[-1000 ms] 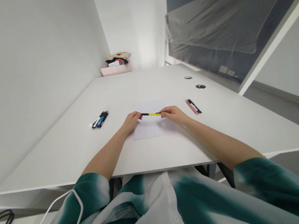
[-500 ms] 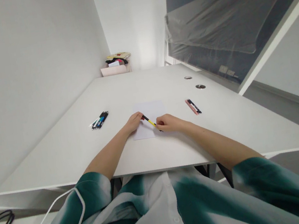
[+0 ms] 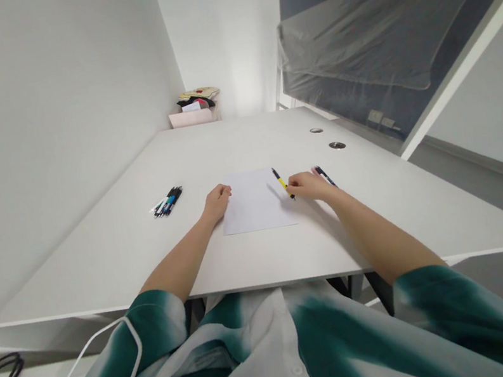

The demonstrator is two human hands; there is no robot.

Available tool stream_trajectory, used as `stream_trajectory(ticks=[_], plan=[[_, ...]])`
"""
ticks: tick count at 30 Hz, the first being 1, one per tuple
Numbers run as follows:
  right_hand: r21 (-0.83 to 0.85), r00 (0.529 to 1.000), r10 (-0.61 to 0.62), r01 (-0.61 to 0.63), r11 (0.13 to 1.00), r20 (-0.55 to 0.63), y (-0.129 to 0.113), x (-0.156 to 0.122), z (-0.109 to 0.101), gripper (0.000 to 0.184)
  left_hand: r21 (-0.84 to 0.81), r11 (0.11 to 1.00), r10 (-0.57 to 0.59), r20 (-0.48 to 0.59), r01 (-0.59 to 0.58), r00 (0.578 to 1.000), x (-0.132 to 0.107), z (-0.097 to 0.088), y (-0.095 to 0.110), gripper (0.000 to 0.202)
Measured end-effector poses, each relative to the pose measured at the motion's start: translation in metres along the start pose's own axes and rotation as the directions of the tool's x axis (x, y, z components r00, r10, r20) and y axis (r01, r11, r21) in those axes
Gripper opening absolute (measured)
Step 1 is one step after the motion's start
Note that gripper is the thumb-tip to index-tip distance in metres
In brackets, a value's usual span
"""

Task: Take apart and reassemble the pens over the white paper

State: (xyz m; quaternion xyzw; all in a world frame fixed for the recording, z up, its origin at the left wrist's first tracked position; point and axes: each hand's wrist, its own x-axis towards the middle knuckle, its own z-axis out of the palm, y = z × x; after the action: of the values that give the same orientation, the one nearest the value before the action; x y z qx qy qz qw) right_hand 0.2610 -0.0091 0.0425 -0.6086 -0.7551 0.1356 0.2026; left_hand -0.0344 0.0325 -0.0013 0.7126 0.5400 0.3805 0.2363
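A white sheet of paper (image 3: pixel 254 204) lies flat on the white table (image 3: pixel 99 259) in front of me. My right hand (image 3: pixel 307 185) is closed round a yellow and black pen (image 3: pixel 280 181) at the sheet's right edge, the pen slanting up and away. My left hand (image 3: pixel 217 200) rests at the sheet's left edge with its fingers curled; I cannot see anything in it.
A bunch of several dark pens (image 3: pixel 167 201) lies to the left of the paper. A pink pen and a black pen (image 3: pixel 324 175) lie just right of my right hand. Two round cable holes (image 3: pixel 337 145) sit farther back. A pink box with clutter (image 3: pixel 194 116) stands at the table's far end.
A second ago both hands held the pen level over the sheet. My left hand has let go and stays at the left edge; my right hand carried the pen to the sheet's right edge.
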Motion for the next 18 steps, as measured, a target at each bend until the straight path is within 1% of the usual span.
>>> stream_trajectory(ticks=[2, 4, 6, 8, 11, 18], plan=[[-0.051, 0.994, 0.110, -0.109, 0.993, 0.003, 0.023, 0.001, -0.016, 0.020, 0.026, 1.000, 0.004, -0.002, -0.004, 1.000, 0.000, -0.001, 0.000, 0.025], [-0.080, 0.972, 0.233, -0.230, 0.970, 0.028, 0.041, 0.001, -0.029, 0.022, 0.058, 0.998, 0.022, 0.006, -0.023, 1.000, -0.001, -0.001, 0.002, 0.025], [-0.089, 0.937, 0.331, -0.322, 0.942, 0.115, 0.054, -0.001, -0.038, 0.027, 0.087, 0.995, 0.045, 0.015, -0.046, 0.999, -0.002, -0.001, 0.003, 0.025], [-0.113, 0.920, 0.355, -0.340, 0.934, 0.164, 0.062, -0.003, -0.044, 0.033, 0.112, 0.992, 0.054, 0.021, -0.056, 0.998, -0.003, -0.001, 0.005, 0.027], [-0.168, 0.915, 0.362, -0.334, 0.928, 0.179, 0.067, -0.003, -0.047, 0.038, 0.135, 0.989, 0.051, 0.025, -0.054, 0.998, -0.003, -0.002, 0.005, 0.028], [-0.238, 0.882, 0.437, -0.393, 0.888, 0.176, 0.070, -0.001, -0.046, 0.030, 0.163, 0.985, 0.051, 0.032, -0.055, 0.998, -0.005, -0.003, 0.008, 0.030]])
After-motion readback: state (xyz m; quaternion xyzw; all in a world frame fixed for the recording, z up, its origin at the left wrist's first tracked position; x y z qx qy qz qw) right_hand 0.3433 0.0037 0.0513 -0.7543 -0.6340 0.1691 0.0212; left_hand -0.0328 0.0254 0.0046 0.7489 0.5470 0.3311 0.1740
